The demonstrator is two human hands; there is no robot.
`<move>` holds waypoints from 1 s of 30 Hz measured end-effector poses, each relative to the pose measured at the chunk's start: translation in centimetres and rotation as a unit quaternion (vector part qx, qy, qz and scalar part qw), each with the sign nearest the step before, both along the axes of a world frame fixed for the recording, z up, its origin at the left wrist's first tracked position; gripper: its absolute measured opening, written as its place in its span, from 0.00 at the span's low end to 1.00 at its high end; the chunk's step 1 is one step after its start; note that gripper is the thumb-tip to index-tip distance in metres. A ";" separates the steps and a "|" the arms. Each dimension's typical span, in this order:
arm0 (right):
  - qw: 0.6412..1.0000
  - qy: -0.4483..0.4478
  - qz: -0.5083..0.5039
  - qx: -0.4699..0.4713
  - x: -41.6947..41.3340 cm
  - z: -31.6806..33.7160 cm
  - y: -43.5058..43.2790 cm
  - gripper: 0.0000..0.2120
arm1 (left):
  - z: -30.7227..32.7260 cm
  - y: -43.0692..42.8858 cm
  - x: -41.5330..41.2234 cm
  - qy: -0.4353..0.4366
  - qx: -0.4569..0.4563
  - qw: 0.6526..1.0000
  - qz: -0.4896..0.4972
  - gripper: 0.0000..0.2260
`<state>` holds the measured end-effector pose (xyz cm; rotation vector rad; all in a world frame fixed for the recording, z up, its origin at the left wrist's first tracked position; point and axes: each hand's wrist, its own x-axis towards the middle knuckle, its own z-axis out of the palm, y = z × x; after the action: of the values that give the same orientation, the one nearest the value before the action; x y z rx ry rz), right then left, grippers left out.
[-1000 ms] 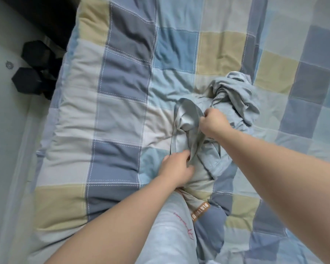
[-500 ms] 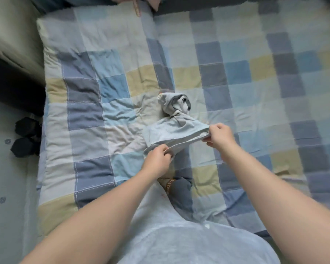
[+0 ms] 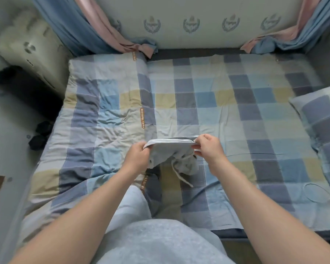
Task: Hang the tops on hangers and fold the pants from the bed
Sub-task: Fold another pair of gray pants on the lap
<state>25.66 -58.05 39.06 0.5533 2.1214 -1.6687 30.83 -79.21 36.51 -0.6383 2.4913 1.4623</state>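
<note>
Light grey-blue pants [image 3: 168, 151] with a white drawstring hang bunched above the checked quilt [image 3: 107, 119] near the front of the bed. Their waistband is stretched flat between my hands. My left hand [image 3: 137, 156] grips the left end of the waistband. At the right end, my right hand [image 3: 208, 147] pinches it between thumb and fingers. The legs are crumpled below the band and partly hidden. No hanger or top is in view.
A checked pillow [image 3: 320, 119] lies at the right edge of the bed. Blue and pink curtains [image 3: 95, 29] hang at the back corners against the wall. Dark dumbbells [image 3: 39, 136] sit on the floor to the left, beside a pale cabinet [image 3: 31, 52].
The pants went from a crumpled heap on the quilt to lifted, with the waistband pulled straight between both hands. My view has pulled back and tilted up to show the whole bed.
</note>
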 end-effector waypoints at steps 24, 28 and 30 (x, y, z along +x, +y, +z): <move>0.890 0.316 0.292 -0.150 9.3 21.0 -15.3 0.25 | 28.8 -12.0 6.9 0.316 0.096 0.943 -0.038 0.20; 0.886 0.334 0.319 -0.045 10.7 19.3 -20.3 0.07 | 29.4 -14.9 8.6 0.330 0.104 0.938 -0.037 0.21; 0.898 0.325 0.296 -0.002 11.1 17.7 -22.2 0.10 | 29.7 -16.5 9.3 0.333 0.105 0.937 -0.035 0.22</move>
<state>36.79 -80.27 56.79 -0.7078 2.3546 -1.6010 40.16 -95.69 66.23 0.0042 2.6947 2.1543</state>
